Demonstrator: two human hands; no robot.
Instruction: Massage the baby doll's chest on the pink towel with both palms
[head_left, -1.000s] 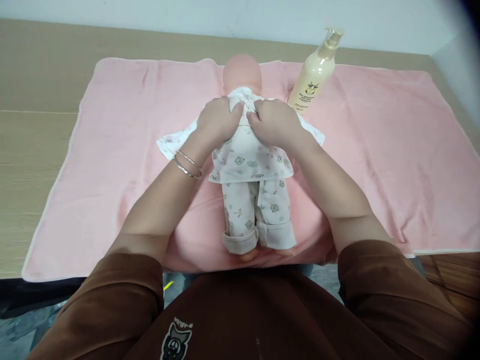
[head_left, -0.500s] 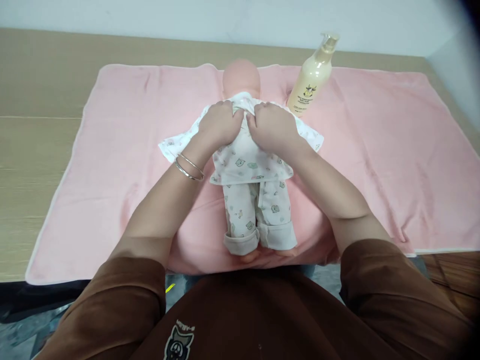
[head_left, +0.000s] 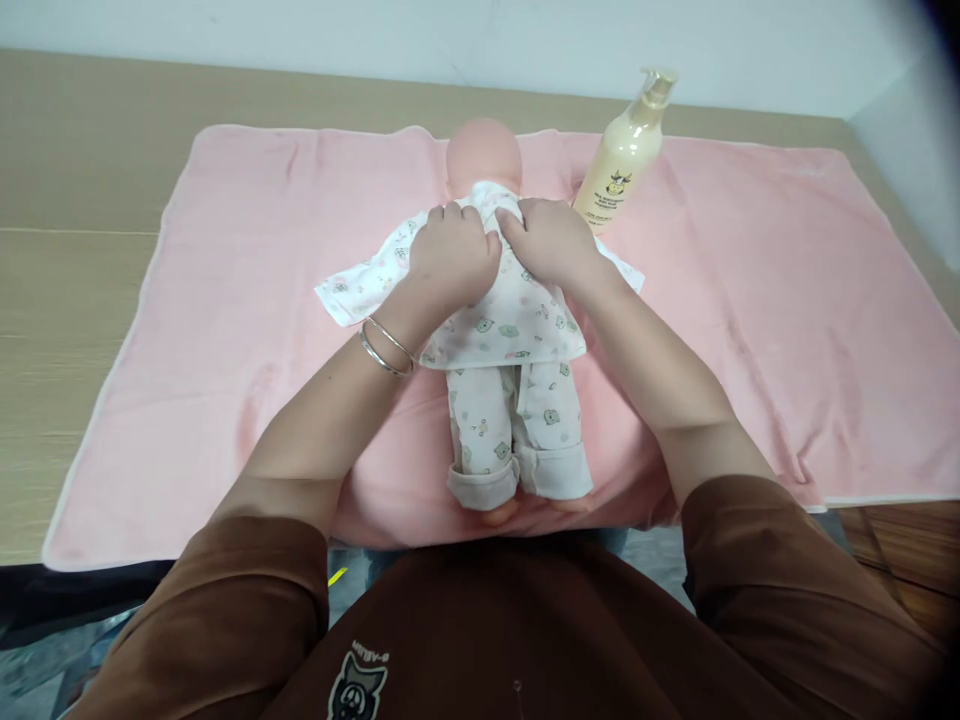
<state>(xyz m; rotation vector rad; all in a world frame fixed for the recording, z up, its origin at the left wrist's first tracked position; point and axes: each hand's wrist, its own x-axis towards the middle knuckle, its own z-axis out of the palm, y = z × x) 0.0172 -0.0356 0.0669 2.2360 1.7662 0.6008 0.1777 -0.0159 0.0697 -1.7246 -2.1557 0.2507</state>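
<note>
- While both hands rest on the upper part of the patterned top (head_left: 502,335), the doll (head_left: 484,155) lies stretched out on the pink blanket (head_left: 787,300), its head away from the person and its feet toward them.
- The left hand (head_left: 454,250), below two bracelets (head_left: 386,345), has its fingers curled down on the top; its fingertips are hidden, so I cannot tell whether it grips the cloth.
- The right hand (head_left: 559,240) is just beside it, thumb laid against the cloth near the neck and fingers bent; whether it pinches a fold cannot be told either.
- Judged from how things lie, the clothing looks mostly in place: the top covers the trunk, and the trousers (head_left: 480,430) are on both legs, cuffs turned up above the feet.
- What seems left is around the neck and chest, where the hands hide any fastening; whether it is closed does not show.
- Both sleeves spread outward, with no doll's hand visible at either cuff.
- Beyond the right hand, a pump bottle (head_left: 622,165) stands on the blanket, which covers much of the surface (head_left: 67,250).
</note>
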